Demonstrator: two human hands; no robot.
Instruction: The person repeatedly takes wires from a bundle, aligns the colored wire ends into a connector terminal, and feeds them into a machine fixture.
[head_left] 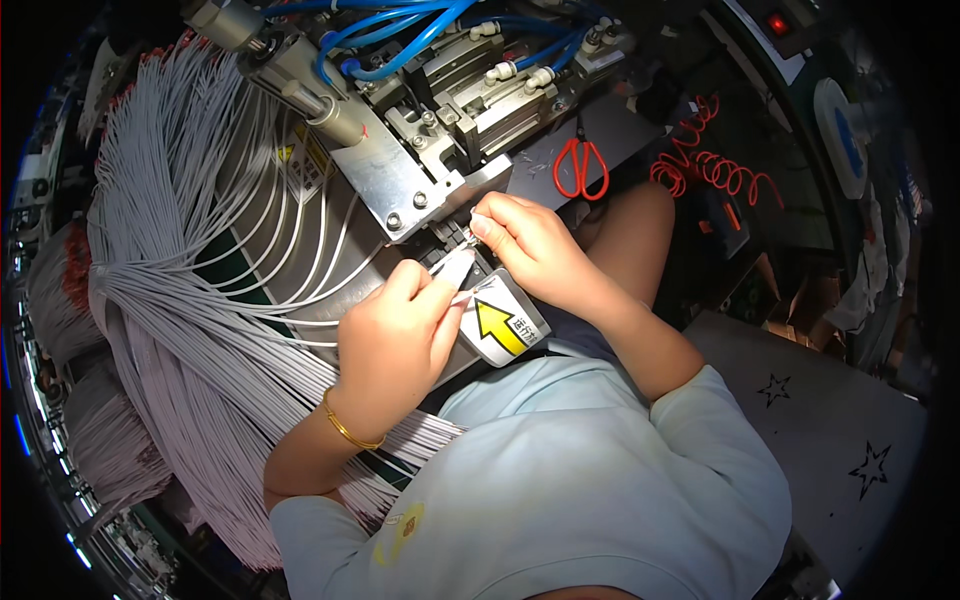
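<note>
Here, the left hand (395,335) pinches a grey wire (455,268) beside the machine (420,150). The right hand (530,245) pinches the wire's tip at the machine's slot.

Single view, head-worn fisheye, left of a pair. Looks steeply down from above the person's shoulders onto the machine (420,130) and both hands, left hand (395,335) and right hand (530,245), close in. Forearms enter from below. Straight edges bow near the rim; edge detail probably unreliable, dark and blurred. No second view to compare.
</note>
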